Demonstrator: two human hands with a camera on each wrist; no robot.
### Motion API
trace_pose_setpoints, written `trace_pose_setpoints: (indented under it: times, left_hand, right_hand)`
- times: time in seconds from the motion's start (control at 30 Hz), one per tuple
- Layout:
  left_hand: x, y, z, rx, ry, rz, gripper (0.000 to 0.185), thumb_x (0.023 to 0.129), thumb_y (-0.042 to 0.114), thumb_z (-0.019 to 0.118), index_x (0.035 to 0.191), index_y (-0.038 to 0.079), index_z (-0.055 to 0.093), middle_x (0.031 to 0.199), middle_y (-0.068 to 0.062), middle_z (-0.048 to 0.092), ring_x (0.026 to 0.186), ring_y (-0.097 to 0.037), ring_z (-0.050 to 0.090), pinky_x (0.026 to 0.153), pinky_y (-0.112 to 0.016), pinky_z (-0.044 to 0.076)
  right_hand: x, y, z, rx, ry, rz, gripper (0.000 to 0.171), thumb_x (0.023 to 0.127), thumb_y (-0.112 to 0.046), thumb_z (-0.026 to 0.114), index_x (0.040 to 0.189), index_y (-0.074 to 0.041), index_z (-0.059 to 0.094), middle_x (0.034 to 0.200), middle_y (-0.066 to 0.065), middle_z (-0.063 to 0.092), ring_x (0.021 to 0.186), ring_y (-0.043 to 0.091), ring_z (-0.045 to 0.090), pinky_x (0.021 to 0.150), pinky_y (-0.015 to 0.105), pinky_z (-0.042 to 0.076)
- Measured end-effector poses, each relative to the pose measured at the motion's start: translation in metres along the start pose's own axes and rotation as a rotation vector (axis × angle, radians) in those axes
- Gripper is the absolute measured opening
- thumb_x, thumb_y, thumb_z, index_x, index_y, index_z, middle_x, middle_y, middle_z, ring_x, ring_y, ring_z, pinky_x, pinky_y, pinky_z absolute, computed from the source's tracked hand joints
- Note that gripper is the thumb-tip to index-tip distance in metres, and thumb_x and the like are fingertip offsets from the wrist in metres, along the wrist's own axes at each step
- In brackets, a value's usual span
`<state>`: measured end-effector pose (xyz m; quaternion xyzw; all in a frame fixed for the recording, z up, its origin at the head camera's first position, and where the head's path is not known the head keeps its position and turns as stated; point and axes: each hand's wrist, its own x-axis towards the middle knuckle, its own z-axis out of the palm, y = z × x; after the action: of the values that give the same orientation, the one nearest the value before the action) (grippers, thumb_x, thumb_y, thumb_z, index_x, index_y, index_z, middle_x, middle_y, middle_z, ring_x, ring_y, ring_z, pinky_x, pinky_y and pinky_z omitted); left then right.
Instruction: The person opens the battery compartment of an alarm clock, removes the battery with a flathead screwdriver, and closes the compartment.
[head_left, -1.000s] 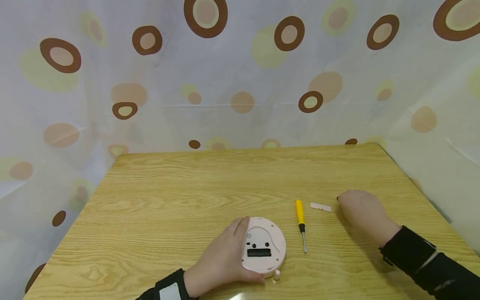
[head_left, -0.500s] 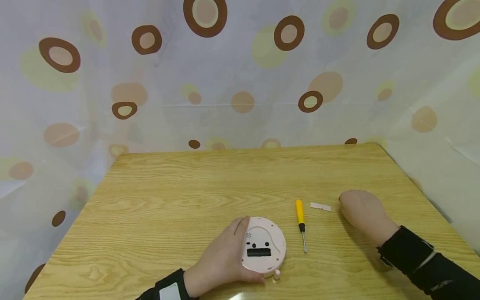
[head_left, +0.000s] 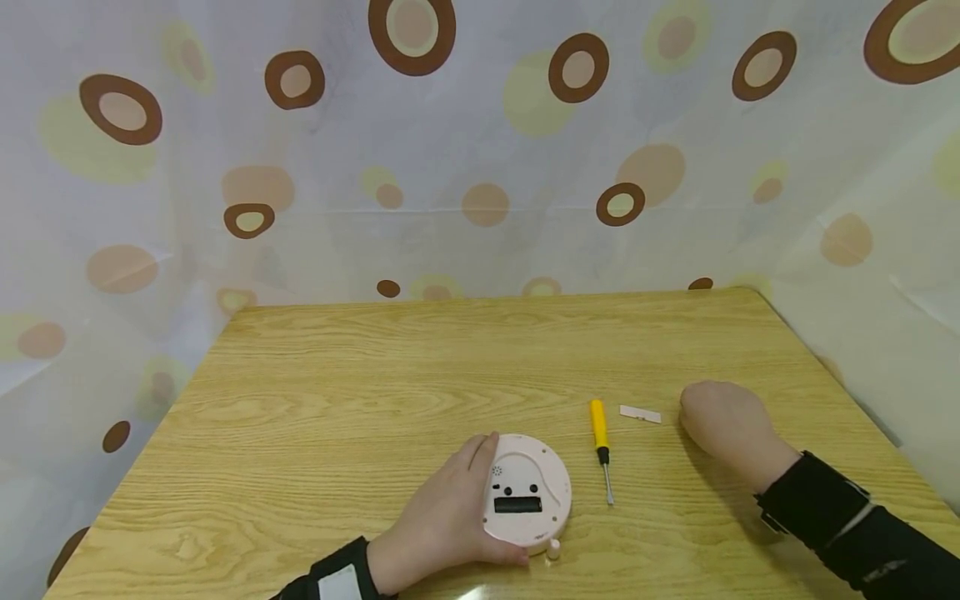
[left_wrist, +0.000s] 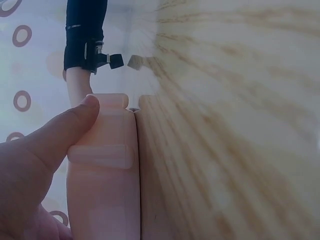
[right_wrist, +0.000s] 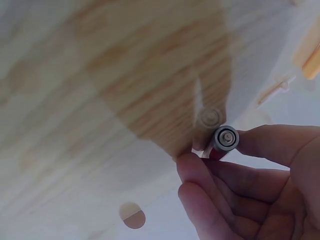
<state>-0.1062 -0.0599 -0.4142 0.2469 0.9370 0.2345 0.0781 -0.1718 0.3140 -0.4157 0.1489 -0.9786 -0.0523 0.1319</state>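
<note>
Face down on the table lies a round pale pink alarm clock [head_left: 522, 533], its back up with two small black knobs and an uncovered dark battery slot [head_left: 517, 505]. My left hand [head_left: 442, 508] grips its left side, the thumb along the lower edge; the left wrist view shows that thumb over the pink rim near a stubby foot [left_wrist: 100, 156]. At the right, my right hand [head_left: 727, 425] is low over the table. In the right wrist view its thumb and fingers pinch a battery [right_wrist: 226, 139], one metal end showing; the head view hides it.
A yellow-handled screwdriver [head_left: 599, 425] lies between the clock and my right hand, tip toward me. Beside it is a small pale battery cover [head_left: 641, 414]. A curtain with printed circles [head_left: 480, 150] hangs behind and beside the wooden table [head_left: 375, 358].
My right hand has shifted very slightly to the right. The left hand, clock, screwdriver and battery cover have stayed where they were.
</note>
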Motion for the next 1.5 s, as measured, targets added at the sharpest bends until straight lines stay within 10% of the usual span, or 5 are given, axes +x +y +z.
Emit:
trace_pose_setpoints:
  times: [0.57, 1.5]
  left_hand:
    - [0.0, -0.001, 0.0, -0.015, -0.004, 0.001, 0.14, 0.062, 0.072, 0.094, 0.164, -0.001, 0.031, 0.163, -0.019, 0.045, 0.143, -0.032, 0.055, 0.115, -0.048, 0.052]
    - [0.001, -0.001, 0.002, -0.011, 0.001, 0.001, 0.139, 0.062, 0.071, 0.094, 0.164, -0.001, 0.032, 0.162, -0.02, 0.046, 0.143, -0.033, 0.055, 0.115, -0.048, 0.053]
  right_hand:
    - [0.009, 0.007, -0.02, 0.122, -0.209, 0.059, 0.042, 0.099, -0.011, 0.067, 0.061, -0.013, 0.051, 0.057, 0.001, 0.045, 0.051, 0.016, 0.043, 0.05, 0.029, 0.034]
    - [0.02, -0.04, -0.017, 0.009, -0.064, -0.167, 0.024, 0.085, -0.002, 0.084, 0.074, -0.009, 0.064, 0.071, 0.003, 0.058, 0.061, 0.014, 0.053, 0.054, 0.032, 0.053]
